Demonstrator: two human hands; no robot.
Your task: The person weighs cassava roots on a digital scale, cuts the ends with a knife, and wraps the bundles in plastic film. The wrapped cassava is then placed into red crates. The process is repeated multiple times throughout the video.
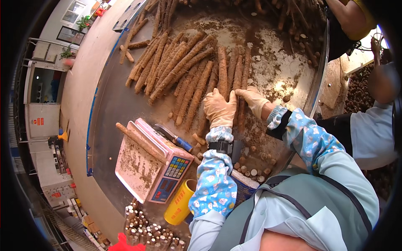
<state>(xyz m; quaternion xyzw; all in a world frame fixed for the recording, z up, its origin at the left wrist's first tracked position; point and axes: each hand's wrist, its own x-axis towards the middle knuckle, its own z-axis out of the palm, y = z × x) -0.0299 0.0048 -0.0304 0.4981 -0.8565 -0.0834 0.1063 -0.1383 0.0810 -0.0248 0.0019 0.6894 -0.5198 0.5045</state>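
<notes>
Long brown Chinese yams (222, 69) lie side by side on the metal table before me. My left hand (220, 108), in a pale rubber glove, is closed over the lower part of one of them, thumb to the right. Close beside it, my gloved right hand (253, 99) touches the rightmost yams (246, 70) with its fingertips. How firmly those fingers grip is hidden under the hand. A larger pile of whole yams (176, 62) spreads to the left of both hands.
Left of my forearm stands a pink digital scale (138, 166) with one yam (141, 142) across it. A blue-handled knife (183, 143) lies behind the scale. Nearer are a yellow roll (180, 202) and bundled cut yams (150, 230). Other people (372, 131) are at the right.
</notes>
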